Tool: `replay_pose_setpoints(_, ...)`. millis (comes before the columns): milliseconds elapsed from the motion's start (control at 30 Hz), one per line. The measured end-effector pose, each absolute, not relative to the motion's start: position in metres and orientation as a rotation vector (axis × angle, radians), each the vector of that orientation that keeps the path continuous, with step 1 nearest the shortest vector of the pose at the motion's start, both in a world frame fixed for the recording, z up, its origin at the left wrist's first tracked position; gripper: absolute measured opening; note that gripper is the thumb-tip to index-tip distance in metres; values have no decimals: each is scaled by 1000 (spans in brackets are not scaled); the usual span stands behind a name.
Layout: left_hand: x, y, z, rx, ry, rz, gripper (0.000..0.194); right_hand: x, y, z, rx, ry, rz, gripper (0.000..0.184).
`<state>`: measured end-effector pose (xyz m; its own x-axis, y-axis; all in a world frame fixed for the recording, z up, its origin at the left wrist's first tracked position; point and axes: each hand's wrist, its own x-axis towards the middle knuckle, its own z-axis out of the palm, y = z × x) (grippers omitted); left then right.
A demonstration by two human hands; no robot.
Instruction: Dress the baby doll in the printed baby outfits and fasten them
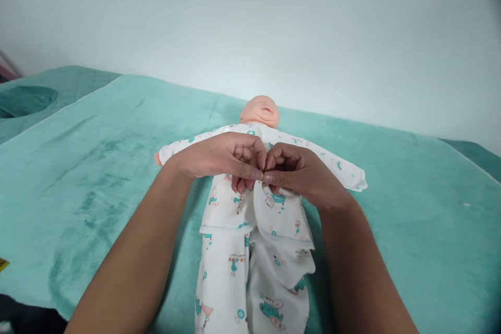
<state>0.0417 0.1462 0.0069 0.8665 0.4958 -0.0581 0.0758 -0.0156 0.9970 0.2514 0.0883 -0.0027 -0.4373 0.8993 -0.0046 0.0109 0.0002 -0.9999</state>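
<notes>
A baby doll (260, 110) lies on its back, its head away from me and its arms spread. It wears a white printed baby shirt (230, 203) over matching trousers (223, 287). At the front opening, over the doll's middle, my left hand (235, 159) and my right hand (293, 167) meet, thumbs and fingertips pinching the shirt's edge. My fingers hide the exact spot they grip, so any fastener there cannot be made out. Below my hands the two front flaps part slightly at the hem.
A green plush cover (117, 177) spreads under the doll, with a darker green cloth (35, 99) at the far left. Behind rises a pale wall (250, 26). A small yellow label (3, 264) and something black (27, 313) show at the left edge.
</notes>
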Motion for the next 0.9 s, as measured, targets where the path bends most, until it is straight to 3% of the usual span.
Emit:
replay_pose_setpoints(167,43,145,6,1575,438,373,20,252,88,-3,-967,-1544,1522,25)
replay_pose_setpoints(267,46,147,1,1564,483,709,18,250,88,-5,-975,-1533,1404,23)
replay_pose_setpoints(400,40,158,-21,1606,860,1258,14,245,95,-15,-1047,-1430,799,16)
replay_pose_setpoints(467,30,161,-38,1756,1204,1388,11,245,101,-23,-1119,-1476,541,28)
replay_pose_setpoints(667,-20,138,-75,2374,1770,984,33,253,115,-37,-1349,-1734,485,40)
replay_pose_setpoints(900,-59,111,-81,2021,2289,884,32,274,117,-50,-1482,-1905,188,47)
